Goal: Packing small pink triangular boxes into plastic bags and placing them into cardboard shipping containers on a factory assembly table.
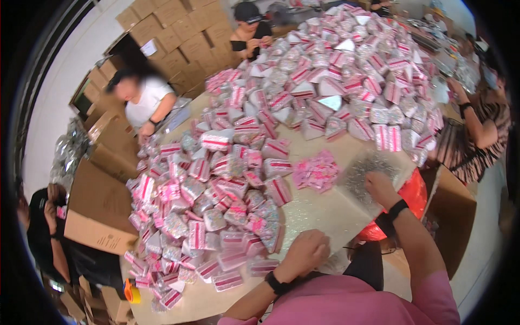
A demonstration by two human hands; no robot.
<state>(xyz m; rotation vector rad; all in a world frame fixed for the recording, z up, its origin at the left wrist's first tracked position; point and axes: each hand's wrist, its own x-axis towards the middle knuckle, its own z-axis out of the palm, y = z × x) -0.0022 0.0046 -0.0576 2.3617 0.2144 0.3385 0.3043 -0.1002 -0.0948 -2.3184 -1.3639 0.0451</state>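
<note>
My right hand (381,188) is over a pile of thin silvery pieces (371,167), too fine to name, spread on a clear sheet. Its fingers are curled closed, and whatever they hold is hidden. Close to the table's near edge, my left hand (304,252) is curled closed too; I cannot see what is inside it. Between the hands and the far heap lies a small pile of pink printed cards (316,171). Left of my left hand are many wedge-shaped clear packets with pink stripes (233,184), like cake slices.
A far larger heap of the same wedge packets (346,70) covers the back of the table (317,214). Red plastic (416,197) and an open carton (452,208) stand at my right. Cartons (103,200) and yellow tape (131,292) are at left. Several other people work around the table.
</note>
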